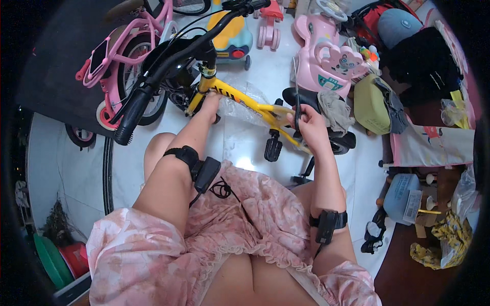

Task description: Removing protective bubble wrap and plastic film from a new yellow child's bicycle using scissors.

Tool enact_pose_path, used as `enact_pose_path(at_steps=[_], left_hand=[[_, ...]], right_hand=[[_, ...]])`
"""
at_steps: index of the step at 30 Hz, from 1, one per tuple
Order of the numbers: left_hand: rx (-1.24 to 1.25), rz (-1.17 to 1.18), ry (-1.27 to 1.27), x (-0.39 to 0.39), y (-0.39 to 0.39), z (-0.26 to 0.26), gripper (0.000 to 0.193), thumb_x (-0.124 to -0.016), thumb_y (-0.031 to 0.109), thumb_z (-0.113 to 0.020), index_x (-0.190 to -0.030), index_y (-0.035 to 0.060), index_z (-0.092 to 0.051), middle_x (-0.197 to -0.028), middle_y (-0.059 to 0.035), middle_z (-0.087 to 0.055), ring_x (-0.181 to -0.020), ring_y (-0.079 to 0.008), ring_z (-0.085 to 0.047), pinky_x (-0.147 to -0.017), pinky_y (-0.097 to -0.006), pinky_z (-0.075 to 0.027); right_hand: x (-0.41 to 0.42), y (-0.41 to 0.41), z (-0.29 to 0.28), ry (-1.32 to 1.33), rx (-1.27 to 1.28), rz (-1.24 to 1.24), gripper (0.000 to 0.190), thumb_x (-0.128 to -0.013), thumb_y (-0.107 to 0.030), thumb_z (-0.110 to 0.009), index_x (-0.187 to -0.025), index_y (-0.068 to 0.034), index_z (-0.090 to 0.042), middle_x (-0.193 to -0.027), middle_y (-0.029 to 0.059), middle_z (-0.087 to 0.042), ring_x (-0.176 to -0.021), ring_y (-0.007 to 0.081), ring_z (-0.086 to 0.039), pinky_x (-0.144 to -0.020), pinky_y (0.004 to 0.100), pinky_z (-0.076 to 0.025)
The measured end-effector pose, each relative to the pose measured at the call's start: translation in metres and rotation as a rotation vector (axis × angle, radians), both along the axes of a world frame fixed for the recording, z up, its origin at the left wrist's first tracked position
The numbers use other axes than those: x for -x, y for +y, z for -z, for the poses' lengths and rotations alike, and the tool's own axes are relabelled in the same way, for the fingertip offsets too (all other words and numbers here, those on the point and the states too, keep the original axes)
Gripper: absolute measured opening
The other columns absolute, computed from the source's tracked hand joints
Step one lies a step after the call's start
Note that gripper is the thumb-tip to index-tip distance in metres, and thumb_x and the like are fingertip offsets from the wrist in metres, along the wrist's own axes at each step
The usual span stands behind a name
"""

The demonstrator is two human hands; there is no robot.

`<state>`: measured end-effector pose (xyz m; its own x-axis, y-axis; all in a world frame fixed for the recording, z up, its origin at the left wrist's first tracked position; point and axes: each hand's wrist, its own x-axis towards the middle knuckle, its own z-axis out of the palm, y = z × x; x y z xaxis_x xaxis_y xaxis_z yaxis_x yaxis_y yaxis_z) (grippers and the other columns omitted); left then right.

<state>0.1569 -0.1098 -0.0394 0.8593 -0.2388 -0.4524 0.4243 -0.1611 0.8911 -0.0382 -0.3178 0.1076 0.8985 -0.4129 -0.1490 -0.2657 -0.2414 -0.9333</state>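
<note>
A child's bicycle with a yellow frame [243, 101] stands across the floor before me, its black handlebar [168, 63] at the upper left. My left hand [211, 105] is at the front of the frame, near the head tube; its fingers are partly hidden, so its grip is unclear. My right hand [308, 124] holds black-handled scissors [297, 95], blades pointing up, beside the rear of the frame and the black saddle [296, 96]. Clear plastic film [249, 90] lies around and behind the frame. A black pedal [273, 147] hangs below it.
A pink bicycle [115, 61] stands at the upper left. Behind are a yellow and blue ride-on toy [231, 38] and a pink ride-on toy [319, 57]. A grey cloth [335, 113] lies by the saddle, and a green container [371, 103] stands right of it.
</note>
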Motion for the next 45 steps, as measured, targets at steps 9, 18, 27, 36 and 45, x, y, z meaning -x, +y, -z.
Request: enact_pose_path(at_steps=[9,18,27,36,45], left_hand=[[0.621,-0.03,0.218,-0.018,0.017,0.008,0.02,-0.084,0.006,-0.037,-0.102,0.0097,-0.044,-0.1,-0.0056,-0.051,-0.093,-0.0204,-0.051,-0.082,-0.0368,-0.041],[0.643,0.066,0.455,-0.022,0.034,-0.006,0.017,-0.089,0.017,-0.034,-0.102,0.0109,-0.042,-0.099,-0.0082,-0.052,-0.081,-0.0223,-0.058,-0.059,-0.0303,-0.052],[0.715,0.171,0.814,-0.044,0.047,0.009,0.025,-0.086,0.017,-0.039,-0.104,0.001,-0.044,-0.089,-0.0153,-0.058,-0.071,-0.0246,-0.061,-0.05,-0.0275,-0.053],[0.446,0.407,0.47,-0.025,0.025,-0.01,0.029,-0.078,0.002,-0.049,-0.107,0.0008,-0.046,-0.1,-0.0133,-0.056,-0.088,-0.0231,-0.058,-0.075,-0.0362,-0.049],[0.494,-0.069,0.375,0.006,0.006,-0.021,0.024,-0.082,0.011,-0.047,-0.106,0.014,-0.043,-0.102,-0.0061,-0.052,-0.084,-0.0199,-0.057,-0.074,-0.0338,-0.046]], right_hand=[[0.004,0.014,0.006,0.002,-0.005,-0.08,0.03,-0.068,-0.014,-0.067,-0.094,-0.003,-0.056,-0.057,-0.0071,-0.043,-0.051,0.0016,-0.038,-0.047,0.0168,-0.032],[-0.016,0.022,0.011,-0.029,0.014,-0.138,0.033,-0.069,-0.02,-0.066,-0.094,-0.003,-0.055,-0.055,-0.0044,-0.045,-0.049,0.0041,-0.038,-0.046,0.0204,-0.032],[-0.037,0.041,-0.003,0.053,0.129,-0.163,0.041,-0.065,-0.029,-0.067,-0.094,-0.003,-0.055,-0.053,0.0044,-0.048,-0.048,0.017,-0.047,-0.047,0.0298,-0.036],[-0.061,0.049,0.007,0.031,0.204,-0.166,0.033,-0.066,-0.025,-0.067,-0.09,-0.004,-0.055,-0.051,0.0029,-0.047,-0.045,0.0123,-0.042,-0.045,0.0278,-0.033],[-0.095,0.05,0.042,0.154,0.156,-0.052,0.027,-0.064,-0.022,-0.061,-0.083,-0.004,-0.057,-0.068,0.0179,-0.058,-0.068,0.0336,-0.056,-0.061,0.0411,-0.043]])
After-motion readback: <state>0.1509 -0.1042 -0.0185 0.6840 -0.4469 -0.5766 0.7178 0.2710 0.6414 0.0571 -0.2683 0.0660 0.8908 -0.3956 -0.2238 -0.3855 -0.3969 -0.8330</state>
